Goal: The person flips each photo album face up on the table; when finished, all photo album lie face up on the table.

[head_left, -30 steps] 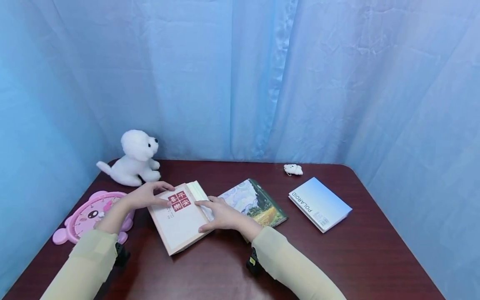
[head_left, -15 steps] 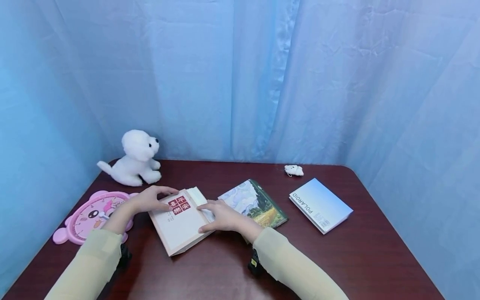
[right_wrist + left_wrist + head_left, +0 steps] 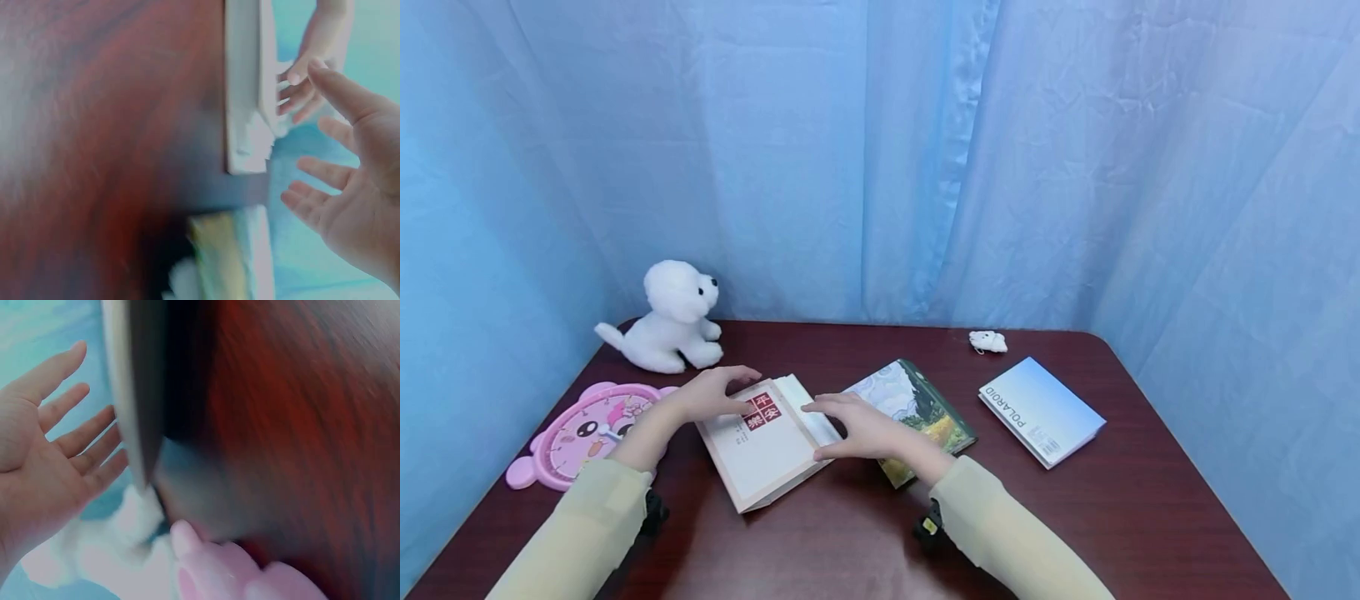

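A white book [image 3: 767, 467] with a red four-square emblem of characters lies slanted on the table, its pale inner part [image 3: 808, 408] showing along the right side. My left hand [image 3: 707, 396] is over its upper left edge with fingers loosely spread; in the left wrist view, the fingertips [image 3: 112, 456] are at the book's edge, and I cannot tell whether they press it. My right hand [image 3: 865, 429] hovers by the book's right side, fingers relaxed and apart from it in the right wrist view. Under the right hand lies a book with a painted landscape cover [image 3: 917, 400].
A pink bear-shaped clock [image 3: 583, 433] lies beneath the left forearm. Behind it sits a white plush dog [image 3: 673, 321]. To the right are a blue-and-white POLAROID album [image 3: 1041, 412] and a small white plush charm [image 3: 987, 340]. Blue curtains surround the dark red table [image 3: 1120, 517].
The white book's upper part has sunk slightly since the first frame. My right hand has drawn off to the right, baring the landscape book's lower corner. The left hand has shifted slightly right.
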A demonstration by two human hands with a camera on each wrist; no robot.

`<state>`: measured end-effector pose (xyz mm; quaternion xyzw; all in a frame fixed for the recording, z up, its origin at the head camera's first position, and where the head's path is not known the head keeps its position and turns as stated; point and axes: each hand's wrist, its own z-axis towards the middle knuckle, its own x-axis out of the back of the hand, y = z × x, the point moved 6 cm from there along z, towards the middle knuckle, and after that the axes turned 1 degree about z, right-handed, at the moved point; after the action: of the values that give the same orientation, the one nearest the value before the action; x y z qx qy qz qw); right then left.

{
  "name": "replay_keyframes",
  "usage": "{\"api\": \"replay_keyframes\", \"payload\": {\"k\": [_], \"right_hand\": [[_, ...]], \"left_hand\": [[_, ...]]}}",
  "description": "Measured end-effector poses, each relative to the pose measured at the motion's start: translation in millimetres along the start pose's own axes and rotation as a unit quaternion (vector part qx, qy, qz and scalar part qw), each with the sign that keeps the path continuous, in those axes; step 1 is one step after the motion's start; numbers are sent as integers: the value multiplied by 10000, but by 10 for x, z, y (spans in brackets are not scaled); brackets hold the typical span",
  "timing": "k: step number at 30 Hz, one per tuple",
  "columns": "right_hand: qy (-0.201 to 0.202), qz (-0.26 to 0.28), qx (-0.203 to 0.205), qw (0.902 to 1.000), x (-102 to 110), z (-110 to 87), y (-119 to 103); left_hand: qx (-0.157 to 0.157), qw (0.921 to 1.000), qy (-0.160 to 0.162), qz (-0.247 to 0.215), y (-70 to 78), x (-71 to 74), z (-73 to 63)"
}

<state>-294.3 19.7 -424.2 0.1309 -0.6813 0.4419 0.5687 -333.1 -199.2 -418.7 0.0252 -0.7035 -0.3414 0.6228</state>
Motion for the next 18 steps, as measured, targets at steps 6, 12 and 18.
{"api": "replay_keyframes", "payload": {"k": [6,12,18], "right_hand": [[446,114,242,9986,273,-264,49],[843,-52,450,9954,433,-551,208],[1106,-115,298,9934,566,-836,457]], "left_hand": [[-487,9982,345,115,341,16,70],[-743,9965,385,52,643,-10,145],[-776,9961,417,-67,915,-74,261]]}}
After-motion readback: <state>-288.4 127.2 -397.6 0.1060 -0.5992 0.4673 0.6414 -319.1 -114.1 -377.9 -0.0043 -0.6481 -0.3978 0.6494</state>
